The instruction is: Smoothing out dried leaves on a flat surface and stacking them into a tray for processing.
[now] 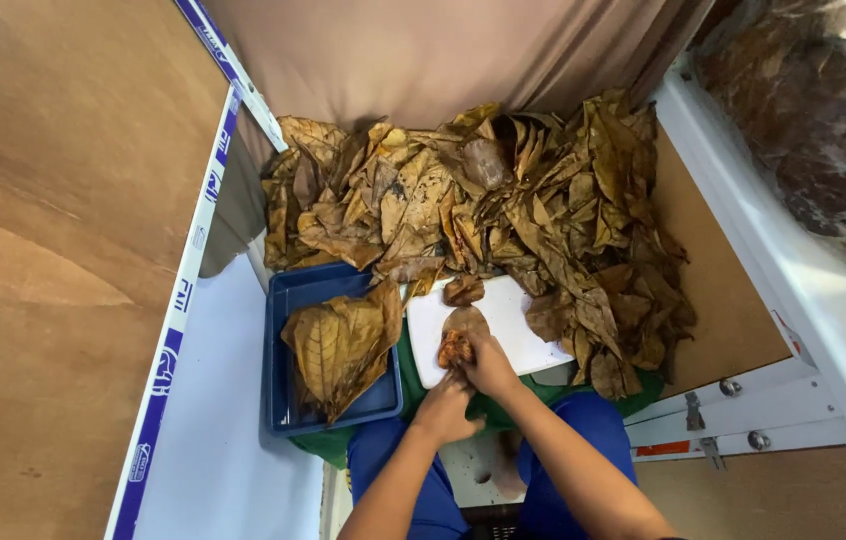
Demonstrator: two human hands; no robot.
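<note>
Landmark: white board (513,320), lying in front of the person.
Tray: blue tray (288,300) just left of the board, dry leaves inside.
Left hand (443,410): at the board's near edge, fingers curled; what they grip, I cannot tell.
Leaf (465,325): brown, on the board.
Right hand (488,365): on the board, fingers pinching the leaf's crumpled end.
Pile: leaf pile (503,200) behind and right of the board.

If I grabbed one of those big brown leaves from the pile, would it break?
Probably, if you squeeze it. The leaves in the pile look dry, curled and wrinkled, so they would likely crack or crumble at the edges. They also look thin and flat, so one should feel very light. The leaves in the blue tray keep their curl, which suggests stiff, not floppy.
</note>
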